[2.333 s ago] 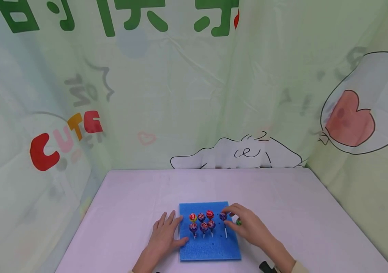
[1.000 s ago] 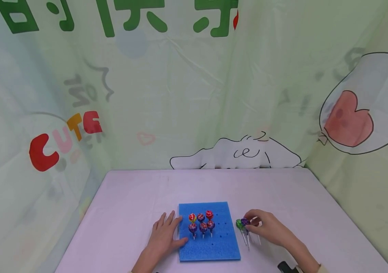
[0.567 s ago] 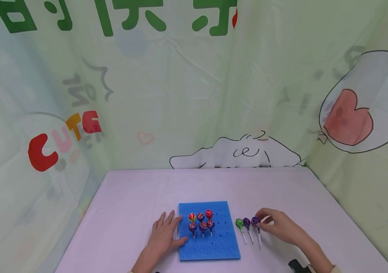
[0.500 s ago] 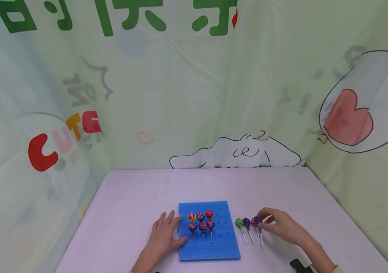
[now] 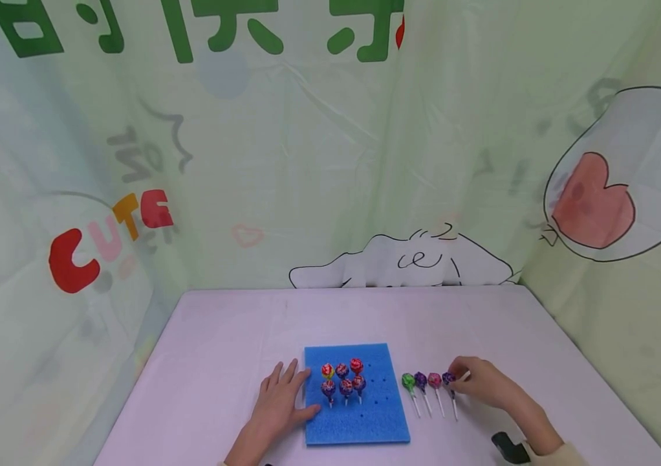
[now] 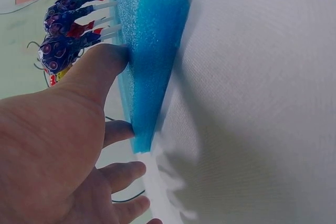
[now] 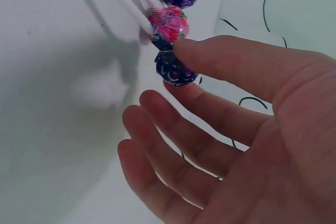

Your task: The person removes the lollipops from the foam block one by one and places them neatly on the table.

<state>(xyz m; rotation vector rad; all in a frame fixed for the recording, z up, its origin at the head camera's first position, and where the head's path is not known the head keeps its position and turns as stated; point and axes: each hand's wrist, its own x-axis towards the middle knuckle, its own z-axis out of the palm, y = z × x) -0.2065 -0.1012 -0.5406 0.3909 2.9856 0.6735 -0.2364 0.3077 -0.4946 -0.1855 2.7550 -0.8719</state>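
At the right end of a row of lollipops on the table, my right hand (image 5: 484,383) pinches a dark purple lollipop (image 7: 175,69) by its wrapped head, between thumb and index finger. Its white stick points towards the near side. Beside it lie a pink lollipop (image 5: 434,380), another purple lollipop (image 5: 420,380) and a green lollipop (image 5: 408,382). My left hand (image 5: 277,400) rests with spread fingers at the left edge of a blue foam board (image 5: 359,429); thumb and index finger touch it. Several lollipops (image 5: 346,388) stand upright in the board in two rows.
Small holes (image 5: 385,397) show in the board's right half. A pale table (image 5: 237,323) carries everything, with a printed curtain (image 5: 330,162) around its back and sides. A black strap piece (image 5: 509,448) sits at my right wrist.
My right hand has moved right, from above the board past the row of lollipops, carrying the purple lollipop to the row's right end. My left hand stays on the board.
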